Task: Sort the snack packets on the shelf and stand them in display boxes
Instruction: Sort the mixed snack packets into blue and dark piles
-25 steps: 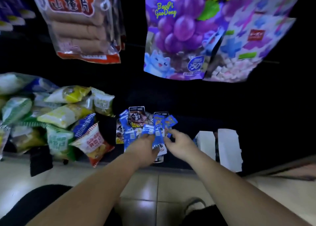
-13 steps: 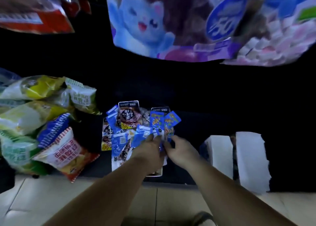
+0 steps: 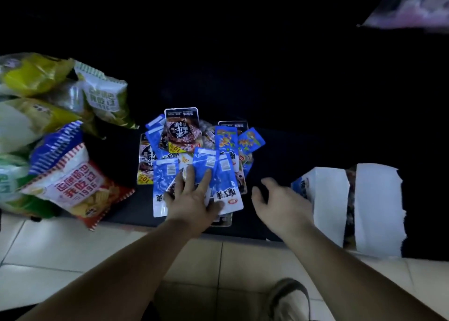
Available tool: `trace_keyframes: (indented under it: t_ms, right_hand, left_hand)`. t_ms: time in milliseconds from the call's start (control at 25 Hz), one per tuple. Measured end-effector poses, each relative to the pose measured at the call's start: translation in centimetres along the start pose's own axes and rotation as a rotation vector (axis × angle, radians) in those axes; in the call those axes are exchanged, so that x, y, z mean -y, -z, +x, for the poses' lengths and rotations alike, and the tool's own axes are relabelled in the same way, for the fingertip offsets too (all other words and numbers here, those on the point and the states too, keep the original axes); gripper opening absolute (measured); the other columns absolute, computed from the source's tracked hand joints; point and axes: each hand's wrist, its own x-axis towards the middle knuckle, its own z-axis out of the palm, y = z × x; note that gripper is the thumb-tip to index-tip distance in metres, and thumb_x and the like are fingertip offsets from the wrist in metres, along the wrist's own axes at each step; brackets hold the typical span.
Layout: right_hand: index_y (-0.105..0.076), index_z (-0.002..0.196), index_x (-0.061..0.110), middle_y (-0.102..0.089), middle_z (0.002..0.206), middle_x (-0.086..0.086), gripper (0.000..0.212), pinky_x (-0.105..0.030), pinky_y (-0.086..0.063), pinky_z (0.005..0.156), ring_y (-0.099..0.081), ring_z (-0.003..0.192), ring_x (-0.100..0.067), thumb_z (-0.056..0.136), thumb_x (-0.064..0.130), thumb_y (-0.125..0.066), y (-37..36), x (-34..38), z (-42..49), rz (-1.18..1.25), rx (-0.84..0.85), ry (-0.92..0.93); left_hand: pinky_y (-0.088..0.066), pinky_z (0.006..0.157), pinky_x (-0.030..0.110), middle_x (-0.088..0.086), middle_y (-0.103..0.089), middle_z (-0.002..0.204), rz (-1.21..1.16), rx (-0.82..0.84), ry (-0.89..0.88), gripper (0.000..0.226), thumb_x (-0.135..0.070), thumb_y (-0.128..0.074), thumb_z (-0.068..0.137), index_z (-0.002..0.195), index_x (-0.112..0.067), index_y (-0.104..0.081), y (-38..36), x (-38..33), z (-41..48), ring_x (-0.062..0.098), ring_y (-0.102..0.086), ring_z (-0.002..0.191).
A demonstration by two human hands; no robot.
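Fingers of the left hand spread flat, pressing down on the blue packets at the near side of the heap, thumb out against the white-bottomed one at the heap's right edge; pinning rather than clasping, nothing lifted. Right hand hanging apart, just right of the heap, fingers loosely curled and wide, holding nothing, its outer edge close to or perhaps brushing the nearer white display box. Loose pile of small snack packets on the dark shelf, straight ahead: blue ones fanned and overlapping on top, dark packets with round black labels tilted up at the far side, two blue packets with orange print to the right of those. Second white display box just beside the first, farther right, with a narrow gap between them showing what may be packets inside, too dim to tell. Big crisp bags heaped at the left end of the shelf: red-and-white bag nearest, hanging over the shelf edge, yellow-green bags and a green-and-white one behind. Pale floor tiles below the shelf front, both bare forearms reaching up from the bottom of the view, a shoe between them.
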Motion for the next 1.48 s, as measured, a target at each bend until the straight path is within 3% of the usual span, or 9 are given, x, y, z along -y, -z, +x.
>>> trace_keyframes:
  t_ms: [240, 360, 480, 720, 840, 960, 1080, 1240, 1480]
  right_hand:
    - [-0.056, 0.132, 0.026, -0.070, 0.113, -0.001, 0.047, -0.035, -0.049, 0.079, -0.065, 0.109, -0.028, 0.102, 0.057, -0.036, -0.2, -2.2, -0.7, -0.059, -0.071, -0.078]
    - [-0.051, 0.140, 0.033, -0.062, 0.130, 0.002, 0.054, -0.037, -0.051, 0.089, -0.061, 0.120, -0.026, 0.098, 0.065, -0.040, -1.3, 0.0, 0.5, 0.161, 0.042, 0.010]
    - [-0.036, 0.152, 0.040, -0.042, 0.150, 0.008, 0.066, -0.039, -0.048, 0.101, -0.050, 0.134, -0.020, 0.094, 0.071, -0.042, -3.2, 3.5, 1.9, 0.316, 0.218, 0.091]
    - [-0.008, 0.160, 0.048, 0.014, 0.169, 0.006, 0.087, -0.049, -0.038, 0.115, -0.003, 0.157, -0.028, 0.088, 0.075, -0.050, -5.7, 7.4, 4.6, 0.155, 0.133, 0.075]
    - [-0.010, 0.158, 0.053, -0.008, 0.166, 0.002, 0.094, -0.044, -0.047, 0.103, -0.023, 0.149, -0.027, 0.082, 0.080, -0.057, -6.2, 7.2, 4.7, 0.209, 0.124, 0.037]
    - [-0.017, 0.157, 0.055, -0.029, 0.149, 0.000, 0.091, -0.040, -0.052, 0.094, -0.043, 0.135, -0.025, 0.081, 0.077, -0.063, -6.5, 6.5, 4.4, 0.286, 0.076, -0.001]
    - [-0.019, 0.157, 0.053, -0.030, 0.146, -0.001, 0.085, -0.036, -0.054, 0.088, -0.059, 0.119, -0.026, 0.087, 0.068, -0.065, -6.6, 5.9, 4.1, 0.376, 0.124, 0.002]
    - [-0.019, 0.158, 0.052, -0.029, 0.147, -0.001, 0.082, -0.034, -0.054, 0.090, -0.061, 0.115, -0.024, 0.090, 0.063, -0.064, -6.6, 5.5, 4.2, 0.435, 0.154, 0.021]
    - [-0.021, 0.159, 0.050, -0.024, 0.152, 0.001, 0.078, -0.030, -0.049, 0.095, -0.052, 0.131, -0.023, 0.092, 0.064, -0.060, -6.1, 5.5, 4.4, 0.427, 0.227, 0.031]
  left_hand:
    - [-0.041, 0.111, 0.051, 0.004, -0.007, 0.168, -0.006, -0.121, -0.020, 0.069, -0.051, -0.049, 0.097, 0.157, -0.042, -0.017, 1.4, 1.0, 0.3, 0.035, -0.016, 0.151]
    - [-0.051, 0.099, 0.044, 0.003, -0.034, 0.157, -0.129, -0.151, 0.003, 0.070, -0.043, -0.058, 0.091, 0.155, -0.033, -0.031, 2.0, 1.9, 0.4, 0.032, -0.040, 0.138]
    - [-0.052, 0.097, 0.041, 0.002, -0.046, 0.149, -0.245, -0.286, -0.019, 0.075, -0.048, -0.065, 0.085, 0.152, -0.025, -0.040, 3.3, 3.7, 0.5, 0.027, -0.047, 0.133]
    - [-0.048, 0.102, 0.049, 0.010, -0.048, 0.147, -0.003, -0.363, -0.032, 0.060, -0.043, -0.055, 0.086, 0.142, -0.020, -0.052, 4.2, 8.7, -0.3, 0.037, -0.046, 0.132]
    - [-0.055, 0.079, 0.044, 0.006, -0.062, 0.118, 0.024, -0.376, -0.167, 0.047, -0.046, -0.050, 0.089, 0.125, -0.019, -0.064, 2.1, 8.1, -1.4, 0.034, -0.062, 0.102]
    - [-0.057, 0.072, 0.038, -0.002, -0.065, 0.100, -0.260, -0.195, 0.106, 0.052, -0.062, -0.051, 0.083, 0.124, -0.032, -0.058, 1.2, 5.6, -1.2, 0.025, -0.068, 0.088]
    - [-0.056, 0.072, 0.032, -0.005, -0.073, 0.092, -0.534, -0.211, 0.301, 0.057, -0.061, -0.057, 0.088, 0.136, -0.031, -0.052, 1.2, 4.1, -0.6, 0.019, -0.070, 0.085]
    - [-0.059, 0.079, 0.037, -0.005, -0.067, 0.106, -0.773, -0.170, 0.413, 0.056, -0.060, -0.064, 0.086, 0.131, -0.028, -0.052, 1.6, 2.7, -0.2, 0.022, -0.068, 0.093]
    - [-0.043, 0.051, 0.027, 0.001, -0.056, 0.078, -1.085, -0.171, 0.490, 0.023, -0.024, -0.072, 0.092, 0.104, -0.017, -0.054, 2.7, 1.0, 0.5, 0.017, -0.048, 0.058]
